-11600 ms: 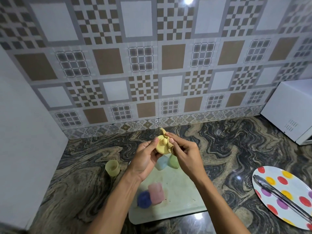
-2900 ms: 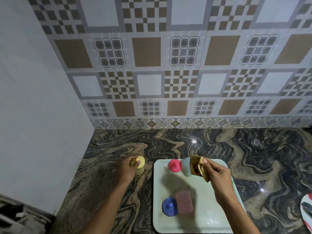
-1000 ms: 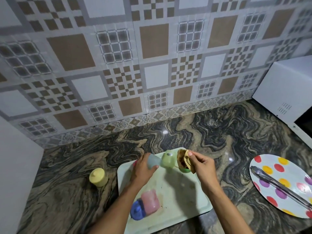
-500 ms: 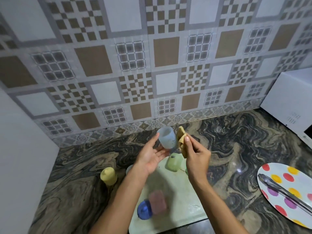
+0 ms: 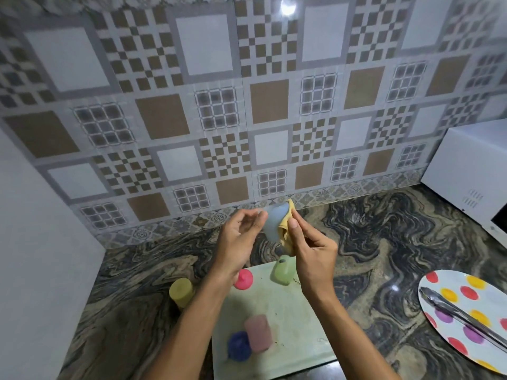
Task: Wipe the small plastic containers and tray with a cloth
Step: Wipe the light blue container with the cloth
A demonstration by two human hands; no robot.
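Note:
My left hand holds a pale blue plastic container up in the air above the tray. My right hand pinches a yellow cloth against the container's right side. Below lies a pale green tray with a red container, a green container, a pink container and a dark blue container on it. A yellow container stands on the counter left of the tray.
The dark marbled counter meets a tiled wall behind. A white microwave stands at the right. A polka-dot plate with metal tongs lies at the front right. A white wall closes the left side.
Over the last second my left hand has lifted the pale blue container off the tray, and my right hand has brought the cloth against it. Earlier the yellow container was set on the counter.

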